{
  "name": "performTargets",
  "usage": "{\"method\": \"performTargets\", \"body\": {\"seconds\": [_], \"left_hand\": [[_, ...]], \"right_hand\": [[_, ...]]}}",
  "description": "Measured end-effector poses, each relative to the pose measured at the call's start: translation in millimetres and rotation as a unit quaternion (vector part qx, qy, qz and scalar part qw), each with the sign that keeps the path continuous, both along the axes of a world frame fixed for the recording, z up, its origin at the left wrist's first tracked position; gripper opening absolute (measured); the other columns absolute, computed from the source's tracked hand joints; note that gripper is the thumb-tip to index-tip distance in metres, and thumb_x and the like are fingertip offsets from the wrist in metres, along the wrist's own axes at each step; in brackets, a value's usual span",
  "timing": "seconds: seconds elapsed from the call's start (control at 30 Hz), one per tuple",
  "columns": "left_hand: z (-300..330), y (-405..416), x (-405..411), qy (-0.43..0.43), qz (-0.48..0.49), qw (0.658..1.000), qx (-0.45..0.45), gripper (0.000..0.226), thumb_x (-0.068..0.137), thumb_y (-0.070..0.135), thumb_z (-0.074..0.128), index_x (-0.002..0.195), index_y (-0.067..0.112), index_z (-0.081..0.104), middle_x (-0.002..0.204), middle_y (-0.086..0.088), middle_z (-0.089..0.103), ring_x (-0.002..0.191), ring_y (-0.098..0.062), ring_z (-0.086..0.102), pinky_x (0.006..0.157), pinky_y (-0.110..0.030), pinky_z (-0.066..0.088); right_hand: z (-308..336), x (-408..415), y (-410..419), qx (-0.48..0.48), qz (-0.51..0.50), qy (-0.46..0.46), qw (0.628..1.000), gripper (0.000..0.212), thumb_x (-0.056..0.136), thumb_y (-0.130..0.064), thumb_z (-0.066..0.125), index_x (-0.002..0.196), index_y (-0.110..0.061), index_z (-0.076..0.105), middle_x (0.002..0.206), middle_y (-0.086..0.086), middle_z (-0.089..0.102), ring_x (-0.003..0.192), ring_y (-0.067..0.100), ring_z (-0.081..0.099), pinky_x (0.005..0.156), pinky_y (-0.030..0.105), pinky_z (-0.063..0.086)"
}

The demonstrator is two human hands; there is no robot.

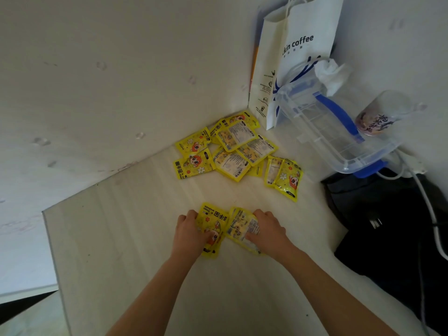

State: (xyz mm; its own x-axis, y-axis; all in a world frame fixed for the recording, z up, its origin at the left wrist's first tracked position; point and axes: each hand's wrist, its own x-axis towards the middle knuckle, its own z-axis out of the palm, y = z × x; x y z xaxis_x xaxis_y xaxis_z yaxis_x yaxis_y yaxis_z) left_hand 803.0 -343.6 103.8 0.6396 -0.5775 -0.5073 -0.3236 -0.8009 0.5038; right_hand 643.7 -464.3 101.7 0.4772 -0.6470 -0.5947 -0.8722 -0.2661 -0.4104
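Observation:
Two yellow hand-warmer packets lie side by side on the pale table in front of me. My left hand grips the left packet, printed side up, fingers curled over its edge. My right hand grips the right packet, label side up. Farther back, near the wall corner, a loose pile of several more yellow packets lies scattered, with two more packets off to its right.
A white paper coffee bag stands in the corner. A clear plastic box with blue clips lies tilted at right, with a printed cup beside it. A black bag and white cable fill the right side.

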Motion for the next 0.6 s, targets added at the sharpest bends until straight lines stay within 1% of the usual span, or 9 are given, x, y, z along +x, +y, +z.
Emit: {"method": "performTargets", "body": {"seconds": [0.1, 0.17, 0.23, 0.27, 0.33, 0.37, 0.47, 0.53, 0.6], "left_hand": [[-0.9, 4.7, -2.3, 0.012, 0.022, 1.000, 0.000, 0.056, 0.073, 0.027, 0.081, 0.118, 0.012, 0.050, 0.114, -0.009, 0.050, 0.099, -0.023, 0.051, 0.078, -0.029, 0.040], [-3.3, 8.1, -2.8, 0.023, 0.033, 0.999, 0.001, 0.056, 0.071, 0.029, 0.082, 0.115, 0.014, 0.051, 0.113, -0.008, 0.056, 0.103, -0.027, 0.055, 0.080, -0.032, 0.045], [-4.8, 11.3, -4.0, 0.032, 0.046, 0.998, 0.000, 0.055, 0.069, 0.029, 0.082, 0.112, 0.016, 0.051, 0.108, -0.005, 0.062, 0.102, -0.027, 0.057, 0.083, -0.039, 0.051], [-4.9, 13.3, -4.8, 0.033, 0.051, 0.998, 0.000, 0.055, 0.067, 0.030, 0.082, 0.111, 0.018, 0.051, 0.107, -0.003, 0.063, 0.102, -0.027, 0.057, 0.083, -0.042, 0.052], [-6.7, 17.6, -6.4, 0.030, 0.058, 0.998, -0.003, 0.052, 0.067, 0.032, 0.081, 0.108, 0.021, 0.051, 0.106, -0.002, 0.063, 0.101, -0.027, 0.057, 0.082, -0.045, 0.053], [-6.3, 19.2, -7.8, 0.027, 0.057, 0.998, -0.008, 0.051, 0.068, 0.031, 0.081, 0.107, 0.021, 0.050, 0.106, -0.002, 0.063, 0.100, -0.026, 0.057, 0.081, -0.044, 0.053], [-2.8, 22.6, -12.1, 0.016, 0.062, 0.998, -0.028, 0.049, 0.070, 0.027, 0.081, 0.107, 0.019, 0.050, 0.106, -0.002, 0.060, 0.094, -0.024, 0.059, 0.077, -0.040, 0.053], [-2.6, 23.4, -13.8, 0.014, 0.065, 0.997, -0.041, 0.050, 0.070, 0.023, 0.081, 0.107, 0.021, 0.048, 0.108, -0.002, 0.059, 0.095, -0.024, 0.059, 0.077, -0.040, 0.053], [-2.5, 22.8, -14.3, 0.028, 0.072, 0.996, -0.050, 0.053, 0.069, 0.018, 0.082, 0.106, 0.026, 0.044, 0.109, -0.002, 0.058, 0.095, -0.024, 0.060, 0.076, -0.042, 0.055]], "right_hand": [[1.1, -4.7, 7.0, 0.004, -0.027, -0.011, 1.000, 0.046, 0.083, -0.036, 0.067, 0.120, -0.022, 0.044, 0.117, 0.006, 0.049, 0.112, 0.027, 0.050, 0.091, 0.041, 0.037], [2.5, -9.3, 11.7, 0.000, -0.047, -0.024, 0.999, 0.044, 0.081, -0.034, 0.070, 0.115, -0.025, 0.043, 0.116, 0.004, 0.053, 0.109, 0.025, 0.052, 0.088, 0.040, 0.038], [2.9, -13.3, 15.6, 0.004, -0.071, -0.048, 0.996, 0.048, 0.078, -0.029, 0.073, 0.113, -0.028, 0.040, 0.120, 0.000, 0.056, 0.108, 0.023, 0.054, 0.088, 0.039, 0.040], [3.2, -15.2, 17.6, 0.008, -0.081, -0.055, 0.995, 0.053, 0.077, -0.027, 0.075, 0.117, -0.029, 0.040, 0.124, -0.001, 0.055, 0.110, 0.022, 0.055, 0.090, 0.039, 0.040], [3.7, -17.8, 19.8, 0.013, -0.085, -0.041, 0.995, 0.059, 0.078, -0.029, 0.074, 0.127, -0.027, 0.042, 0.129, -0.002, 0.053, 0.117, 0.022, 0.053, 0.094, 0.038, 0.038], [3.6, -18.9, 19.8, 0.011, -0.074, -0.022, 0.997, 0.057, 0.079, -0.033, 0.072, 0.129, -0.025, 0.044, 0.128, 0.000, 0.053, 0.119, 0.023, 0.051, 0.094, 0.038, 0.038], [3.9, -23.3, 19.2, 0.007, -0.045, 0.023, 0.999, 0.053, 0.082, -0.040, 0.068, 0.128, -0.022, 0.049, 0.125, 0.005, 0.051, 0.120, 0.025, 0.048, 0.094, 0.038, 0.037], [4.1, -26.8, 18.9, 0.003, -0.043, 0.027, 0.999, 0.053, 0.083, -0.041, 0.067, 0.128, -0.022, 0.048, 0.125, 0.005, 0.050, 0.119, 0.025, 0.047, 0.093, 0.038, 0.036], [4.7, -30.3, 18.5, 0.001, -0.061, 0.013, 0.998, 0.047, 0.083, -0.041, 0.066, 0.123, -0.023, 0.049, 0.118, 0.004, 0.050, 0.114, 0.024, 0.050, 0.091, 0.039, 0.037]]}}
